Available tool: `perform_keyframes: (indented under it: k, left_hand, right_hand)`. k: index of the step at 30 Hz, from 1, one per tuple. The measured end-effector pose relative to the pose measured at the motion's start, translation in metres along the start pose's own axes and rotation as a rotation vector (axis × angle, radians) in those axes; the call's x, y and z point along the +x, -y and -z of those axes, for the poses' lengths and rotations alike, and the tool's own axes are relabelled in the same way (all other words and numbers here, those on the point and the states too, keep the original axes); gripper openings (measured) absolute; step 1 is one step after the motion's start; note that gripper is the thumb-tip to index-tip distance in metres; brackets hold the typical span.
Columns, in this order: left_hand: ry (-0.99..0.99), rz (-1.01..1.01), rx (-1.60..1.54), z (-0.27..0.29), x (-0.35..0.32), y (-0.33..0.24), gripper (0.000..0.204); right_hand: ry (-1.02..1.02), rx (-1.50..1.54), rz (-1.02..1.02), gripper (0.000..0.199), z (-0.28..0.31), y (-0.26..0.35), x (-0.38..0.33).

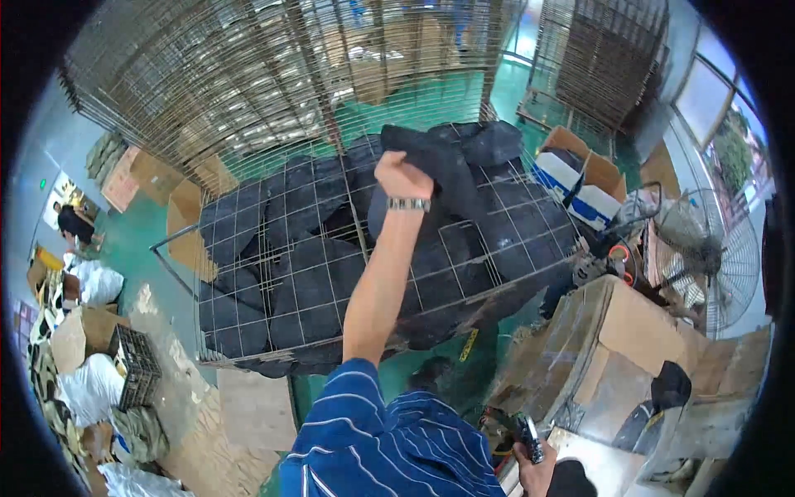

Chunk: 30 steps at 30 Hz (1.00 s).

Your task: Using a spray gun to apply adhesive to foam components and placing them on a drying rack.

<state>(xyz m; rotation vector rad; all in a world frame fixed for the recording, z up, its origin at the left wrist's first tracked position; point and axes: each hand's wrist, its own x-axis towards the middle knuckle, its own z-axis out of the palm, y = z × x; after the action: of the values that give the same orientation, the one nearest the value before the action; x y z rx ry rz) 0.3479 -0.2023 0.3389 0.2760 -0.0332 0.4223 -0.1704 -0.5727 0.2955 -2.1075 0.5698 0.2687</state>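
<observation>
My left hand (399, 176), with a metal-banded watch on its wrist, reaches out over a wire rack (319, 308). Its fingers are closed on the edge of a black sheet piece (447, 170), which is lifted partly above the rack's far side. Several similar black sheet pieces (310, 277) lie spread over the rack's wires. At the lower right, my right hand (537, 474) is closed around a small black and silver hand tool (529, 437) whose kind I cannot make out. Beside that hand is a rounded black piece (571, 479).
Tall wire racks (224, 74) stand behind the work. Large cardboard boxes (613, 356) are close on the right, near a standing fan (712, 257). An open carton (584, 170) sits past the rack's right end. At left are a black crate (137, 364) and bags; farther off, another person (76, 224).
</observation>
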Motion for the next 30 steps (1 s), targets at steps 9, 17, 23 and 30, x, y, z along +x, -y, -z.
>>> perform_keyframes:
  k: [9, 17, 23, 30]
  left_hand:
    - [-0.094, -0.127, -0.001, 0.066, 0.106, -0.033, 0.009]
    - [-0.425, -0.061, 1.114, 0.202, 0.097, -0.058, 0.079]
    - [-0.237, -0.226, 1.829, 0.185, 0.055, -0.064, 0.076]
    - [0.210, -0.473, 2.372, 0.202, -0.001, -0.080, 0.082]
  right_hand:
    - [0.243, -0.182, 0.115, 0.059, -0.061, 0.060, 0.137]
    - [0.406, -0.259, 0.225, 0.061, -0.098, 0.119, 0.205]
    - [0.421, -0.273, 0.233, 0.063, -0.091, 0.127, 0.208]
    - [0.398, -0.230, 0.193, 0.066, -0.084, 0.109, 0.185]
